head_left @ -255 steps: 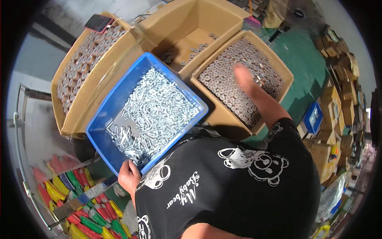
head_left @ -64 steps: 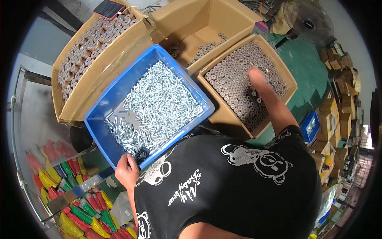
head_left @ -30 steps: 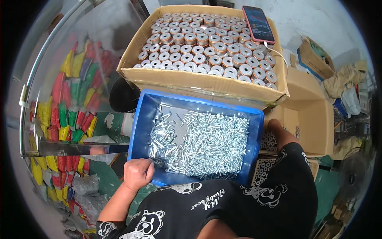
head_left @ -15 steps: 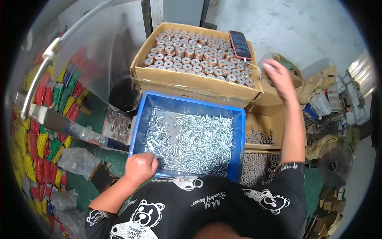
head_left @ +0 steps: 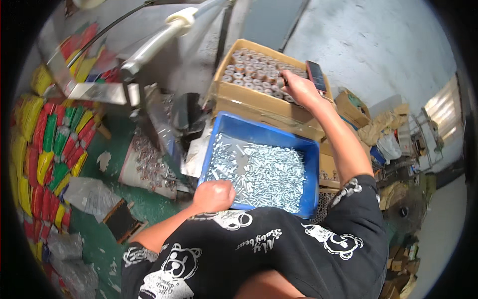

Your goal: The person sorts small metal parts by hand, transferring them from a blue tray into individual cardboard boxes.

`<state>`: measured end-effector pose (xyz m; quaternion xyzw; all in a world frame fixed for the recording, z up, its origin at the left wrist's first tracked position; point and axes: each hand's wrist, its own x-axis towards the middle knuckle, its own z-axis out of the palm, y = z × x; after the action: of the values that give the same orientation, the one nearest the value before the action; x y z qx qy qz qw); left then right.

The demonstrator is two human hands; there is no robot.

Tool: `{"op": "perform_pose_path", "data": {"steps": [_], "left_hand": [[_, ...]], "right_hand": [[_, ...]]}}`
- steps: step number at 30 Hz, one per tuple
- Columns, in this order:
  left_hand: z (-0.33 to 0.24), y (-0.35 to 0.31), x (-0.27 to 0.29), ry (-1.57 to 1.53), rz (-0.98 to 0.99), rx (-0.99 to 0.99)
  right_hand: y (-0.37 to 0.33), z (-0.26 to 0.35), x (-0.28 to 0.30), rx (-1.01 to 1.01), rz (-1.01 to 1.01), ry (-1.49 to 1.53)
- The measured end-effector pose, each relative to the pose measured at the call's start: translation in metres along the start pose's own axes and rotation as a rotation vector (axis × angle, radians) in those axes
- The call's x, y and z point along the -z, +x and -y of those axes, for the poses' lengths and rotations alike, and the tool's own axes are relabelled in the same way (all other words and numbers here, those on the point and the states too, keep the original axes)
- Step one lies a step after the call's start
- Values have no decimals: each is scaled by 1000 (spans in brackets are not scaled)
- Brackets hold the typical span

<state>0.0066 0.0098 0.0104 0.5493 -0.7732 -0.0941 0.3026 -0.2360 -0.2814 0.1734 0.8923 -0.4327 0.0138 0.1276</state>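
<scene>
My left hand [head_left: 214, 195] is a closed fist at the near left corner of a blue plastic bin [head_left: 309, 172]; what it holds, if anything, is hidden. Many short shiny metal pins [head_left: 274, 174] lie loose in the bin. Past the bin, my right hand [head_left: 300, 89] reaches over a cardboard box [head_left: 259, 102] of upright metal cylinders [head_left: 249, 70] with holes in their ends and copper-coloured bands. Its thumb and fingers close on one of these cylinders near the box's right side. A phone [head_left: 315, 75] rests at the box's right edge, just beyond that hand.
A metal frame with a white arm [head_left: 159, 42] stands at left, close to the bin. On the floor beside it lies a sheet with small parts [head_left: 149, 162]. Stacked coloured bags [head_left: 45, 144] line the far left. A fan [head_left: 403, 212] stands at right, below cluttered shelves.
My right hand has moved left from beside the phone to the cylinders and closed on one. My left fist stays at the bin's corner. The whole view has turned leftward.
</scene>
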Motion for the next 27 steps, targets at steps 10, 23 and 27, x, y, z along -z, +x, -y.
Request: {"op": "perform_pose_path", "data": {"steps": [10,23,27], "left_hand": [[-2,5,-1,-23,27,-15],[-4,5,-1,184,-45,65],[-10,8,-1,240,33,119]], "right_hand": [[52,202,-58,-15,-28,944],[-219,89,-147,190,530,379],[-233,99,-156,163,408,276]]}}
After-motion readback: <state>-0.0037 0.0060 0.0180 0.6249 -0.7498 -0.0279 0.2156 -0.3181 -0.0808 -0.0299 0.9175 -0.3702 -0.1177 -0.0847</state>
